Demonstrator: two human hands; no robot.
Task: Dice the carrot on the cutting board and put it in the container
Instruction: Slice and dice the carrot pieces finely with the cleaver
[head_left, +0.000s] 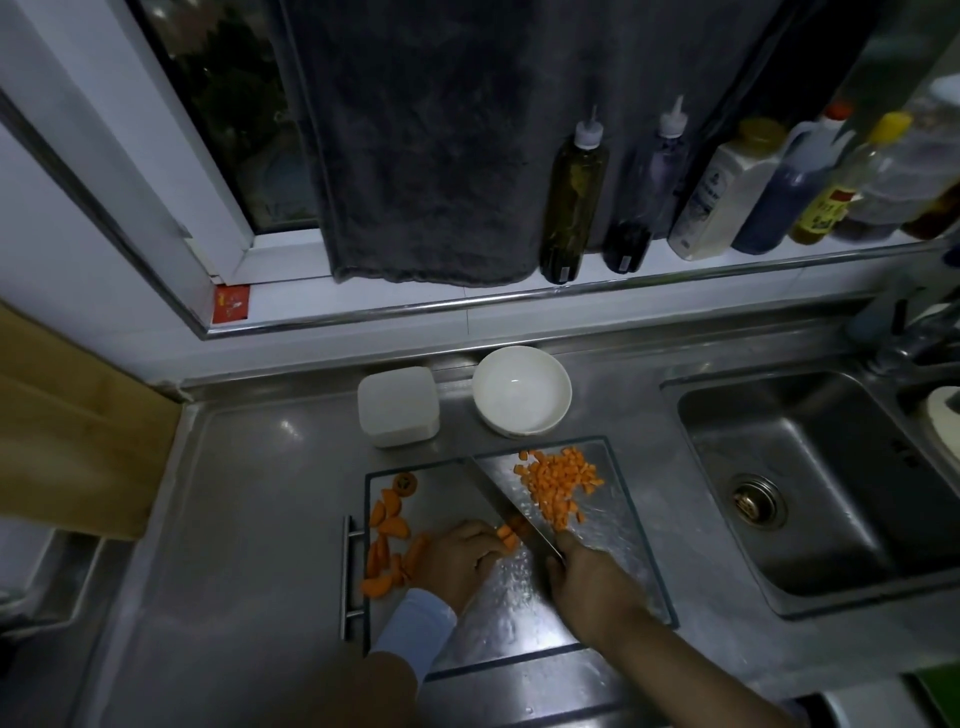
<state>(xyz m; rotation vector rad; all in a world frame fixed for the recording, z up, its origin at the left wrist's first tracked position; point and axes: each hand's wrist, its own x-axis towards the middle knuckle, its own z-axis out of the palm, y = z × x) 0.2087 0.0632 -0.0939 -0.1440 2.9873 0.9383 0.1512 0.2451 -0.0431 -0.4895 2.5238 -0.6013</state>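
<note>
Steel knife on carrot — cubes on glass board.

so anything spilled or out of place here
Nothing stands out. The diced carrot and the uncut chunks all lie on the cutting board, none clearly on the counter; the left hand holds a piece, the right hand the knife.

The carrot is bright orange, and the board is see-through with a bumpy, sparkly pattern. The bowl and the box are white, the counter, sink and knife are shiny grey, and the sleeve is pale blue. The towel is dark grey, one bottle is olive green, one cap is yellow, and the sticker is red.
</note>
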